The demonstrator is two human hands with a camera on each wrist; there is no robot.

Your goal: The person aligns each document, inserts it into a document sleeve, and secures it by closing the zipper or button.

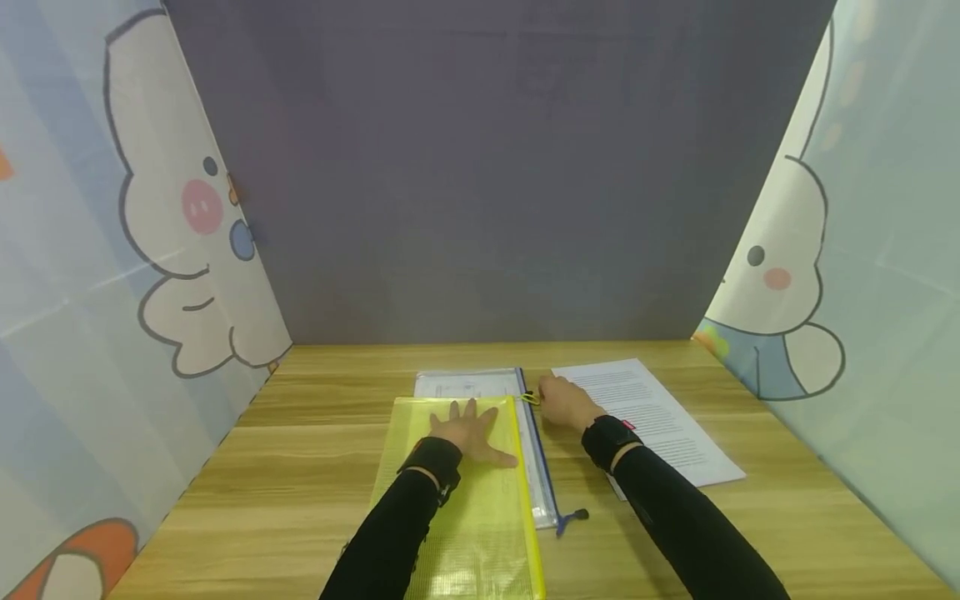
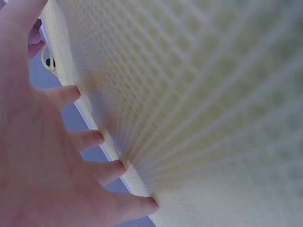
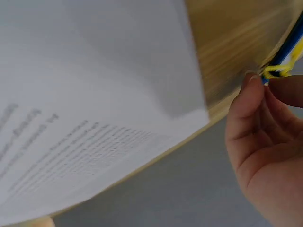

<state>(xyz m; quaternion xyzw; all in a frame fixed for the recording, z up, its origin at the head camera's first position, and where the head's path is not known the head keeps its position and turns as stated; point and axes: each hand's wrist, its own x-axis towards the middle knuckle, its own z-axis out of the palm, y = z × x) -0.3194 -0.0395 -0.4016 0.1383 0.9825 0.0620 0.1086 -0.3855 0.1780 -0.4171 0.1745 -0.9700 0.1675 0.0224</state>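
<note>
My left hand [image 1: 467,433] lies on a yellow mesh zipper pouch [image 1: 476,533], fingers spread. In the left wrist view, the fingertips [image 2: 116,166] press on the mesh near its far edge. At the pouch's upper right corner, my right hand [image 1: 566,402] has its thumb and finger together at the yellow cord zipper pull [image 1: 529,398]. The right wrist view shows the looped yellow cord [image 3: 279,71] right at those fingertips, which partly hide it. Beneath the yellow pouch is a clear pouch [image 1: 480,383] with a dark blue zipper edge.
Printed paper sheets [image 1: 660,421] lie on the wooden table [image 1: 300,467], right of the pouches and partly under my right forearm. A blue zipper pull [image 1: 572,518] sticks out near the clear pouch's lower corner. A grey panel [image 1: 487,183] stands behind the table.
</note>
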